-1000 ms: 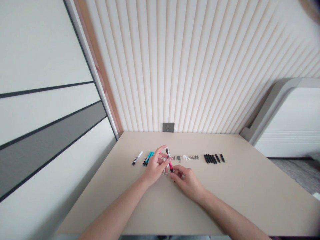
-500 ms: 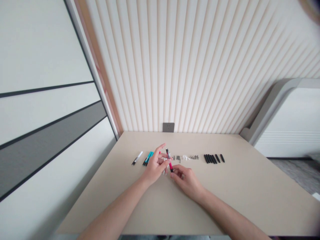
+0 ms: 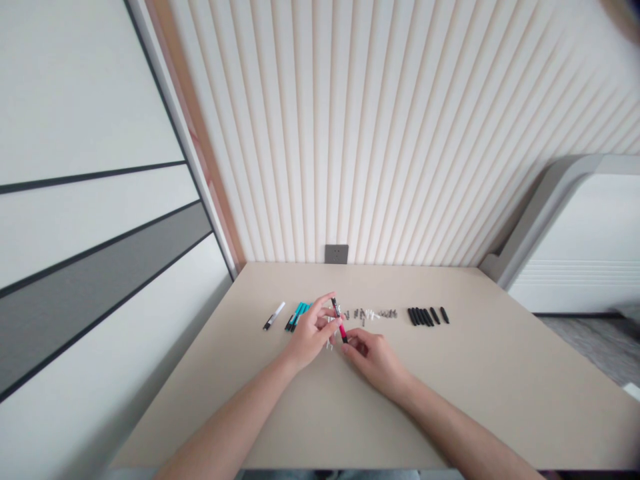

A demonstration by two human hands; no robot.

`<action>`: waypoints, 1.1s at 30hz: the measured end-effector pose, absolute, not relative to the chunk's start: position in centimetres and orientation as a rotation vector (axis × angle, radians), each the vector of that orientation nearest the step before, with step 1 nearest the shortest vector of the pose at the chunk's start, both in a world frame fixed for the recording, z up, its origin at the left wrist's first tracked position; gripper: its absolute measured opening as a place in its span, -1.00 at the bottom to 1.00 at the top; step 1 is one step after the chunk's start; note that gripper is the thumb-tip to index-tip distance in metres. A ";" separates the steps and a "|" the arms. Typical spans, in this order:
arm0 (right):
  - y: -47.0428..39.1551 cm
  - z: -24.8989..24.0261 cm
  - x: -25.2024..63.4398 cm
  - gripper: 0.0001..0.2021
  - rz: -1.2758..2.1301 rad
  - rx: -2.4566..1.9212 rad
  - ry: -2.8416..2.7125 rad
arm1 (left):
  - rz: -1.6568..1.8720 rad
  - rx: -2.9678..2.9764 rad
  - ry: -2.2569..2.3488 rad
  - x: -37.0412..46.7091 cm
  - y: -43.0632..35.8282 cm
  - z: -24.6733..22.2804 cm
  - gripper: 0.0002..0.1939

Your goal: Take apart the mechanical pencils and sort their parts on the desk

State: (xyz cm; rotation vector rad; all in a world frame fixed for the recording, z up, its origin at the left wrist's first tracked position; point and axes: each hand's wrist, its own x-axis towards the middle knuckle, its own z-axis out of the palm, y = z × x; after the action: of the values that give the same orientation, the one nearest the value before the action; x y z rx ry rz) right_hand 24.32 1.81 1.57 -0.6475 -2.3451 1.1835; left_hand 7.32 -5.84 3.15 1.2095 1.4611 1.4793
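Observation:
A pink and black pen (image 3: 342, 327) is held tilted above the middle of the table. My left hand (image 3: 313, 332) grips its middle, with the index fingertip at the pen's black top end. My right hand (image 3: 369, 349) pinches the black lower end. Thin white parts (image 3: 329, 345) lie partly hidden behind my left hand. Just left of that hand are several turquoise and black pens (image 3: 296, 317), partly covered by it. Right of the pen, small grey parts (image 3: 388, 313) and small white parts (image 3: 371, 314) lie in a row.
A white and black pen (image 3: 275, 316) lies at the left of the beige table (image 3: 400, 427). Several black barrels (image 3: 421, 317) lie in a row at the right. A dark socket (image 3: 337, 254) is on the ribbed wall behind the table.
My left index finger has bent down onto the top end of the pink and black pen. My right hand has barely moved.

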 end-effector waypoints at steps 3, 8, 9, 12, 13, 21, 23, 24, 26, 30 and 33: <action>1.7 1.9 24.3 -0.79 1.140 -0.614 -2.395 | 1.493 1.197 1.480 7.4 -5.8 3.0 -0.37; 3.5 2.5 25.2 -0.73 0.901 -0.668 -2.380 | 1.594 1.126 1.505 7.5 -5.8 3.4 -0.39; 4.4 2.6 25.5 -0.71 0.845 -0.722 -2.348 | 1.614 1.113 1.515 7.4 -5.8 3.5 -0.38; 7.4 2.8 27.1 -0.69 0.681 -0.918 -2.245 | 1.649 1.094 1.542 7.3 -5.9 3.8 -0.37; 8.5 2.8 27.8 -0.67 0.646 -0.984 -2.206 | 1.650 1.091 1.540 7.2 -6.0 3.8 -0.37; 10.0 2.5 36.8 -0.65 0.722 -1.025 -2.441 | 1.567 1.031 1.431 8.3 -5.8 3.0 -0.33; 8.6 2.6 39.0 -0.64 0.898 -0.923 -2.566 | 1.549 1.022 1.384 8.6 -5.7 2.8 -0.30; 7.9 2.5 39.7 -0.64 0.954 -0.889 -2.593 | 1.536 1.018 1.366 8.8 -5.6 2.7 -0.29; 6.8 2.4 40.6 -0.67 0.983 -0.858 -2.603 | 1.518 1.005 1.343 8.9 -5.5 2.6 -0.29; 6.3 1.7 40.7 -0.69 0.947 -0.875 -2.547 | 1.507 0.995 1.311 9.1 -5.4 2.4 -0.34; 6.5 1.2 40.5 -0.69 0.961 -0.865 -2.513 | 1.507 1.006 1.304 9.1 -5.4 2.2 -0.37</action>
State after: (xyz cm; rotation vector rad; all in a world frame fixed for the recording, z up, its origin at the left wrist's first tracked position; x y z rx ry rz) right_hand 40.53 6.52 1.25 -0.8653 -2.5134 0.9606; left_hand 9.07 -5.37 2.18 1.0064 1.3037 1.5068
